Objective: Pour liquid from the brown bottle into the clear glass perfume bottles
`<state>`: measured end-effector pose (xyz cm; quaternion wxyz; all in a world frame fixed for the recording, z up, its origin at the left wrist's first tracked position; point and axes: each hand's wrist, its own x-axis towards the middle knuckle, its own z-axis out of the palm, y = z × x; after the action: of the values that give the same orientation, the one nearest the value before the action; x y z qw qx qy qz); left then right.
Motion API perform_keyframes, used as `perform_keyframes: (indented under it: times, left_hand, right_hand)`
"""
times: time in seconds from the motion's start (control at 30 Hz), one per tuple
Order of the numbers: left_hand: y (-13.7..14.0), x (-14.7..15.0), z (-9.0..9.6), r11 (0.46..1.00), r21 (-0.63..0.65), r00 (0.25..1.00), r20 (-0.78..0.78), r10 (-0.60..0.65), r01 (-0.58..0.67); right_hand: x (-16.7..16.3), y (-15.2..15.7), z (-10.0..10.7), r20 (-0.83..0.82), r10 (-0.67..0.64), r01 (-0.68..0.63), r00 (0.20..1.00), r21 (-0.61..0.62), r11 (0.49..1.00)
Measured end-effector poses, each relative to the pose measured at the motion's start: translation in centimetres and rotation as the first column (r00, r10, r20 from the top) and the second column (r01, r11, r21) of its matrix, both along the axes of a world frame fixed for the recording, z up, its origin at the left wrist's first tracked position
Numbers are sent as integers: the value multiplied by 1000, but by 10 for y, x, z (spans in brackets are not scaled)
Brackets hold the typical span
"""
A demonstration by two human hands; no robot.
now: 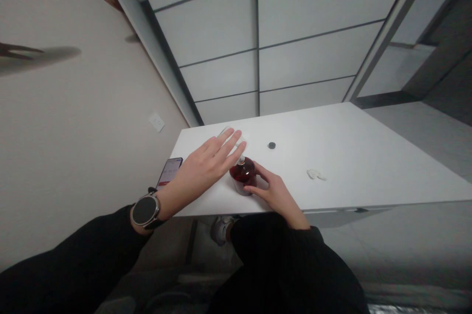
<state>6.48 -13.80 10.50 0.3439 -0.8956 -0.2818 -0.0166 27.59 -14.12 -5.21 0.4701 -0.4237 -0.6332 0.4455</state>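
A dark red glass bottle (243,171) with a pale label stands upright near the table's front edge. Around its right side curve the thumb and fingers of my right hand (275,188), gripping it. My left hand (210,161), back upward, reaches over from the left, its fingers laid across a clear container (224,130) that shows only in part above the bottle's neck. Its thumb and most of that container are hidden. A whitish end shows at the bottle's mouth beneath the fingers; whether the two touch I cannot tell.
The white table (350,157) carries a small dark round cap (272,145) behind the bottle and a crumpled white scrap (315,174) to the right. A lit phone (170,171) lies at the left edge, beside the wall. White panelled doors (221,14) stand behind.
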Motion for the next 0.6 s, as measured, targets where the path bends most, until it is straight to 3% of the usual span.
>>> perform_keyframes:
  times: [0.43, 0.6]
  left_hand:
    - [-9, 12, 3, 996, 87, 999, -32, 16, -13]
    - [-11, 14, 4, 999, 41, 1000, 0, 15, -15]
  right_hand:
    - [1, 0, 0, 21, -3, 3, 1000, 19, 1000]
    - [1, 2, -6, 42, -9, 8, 999, 30, 1000]
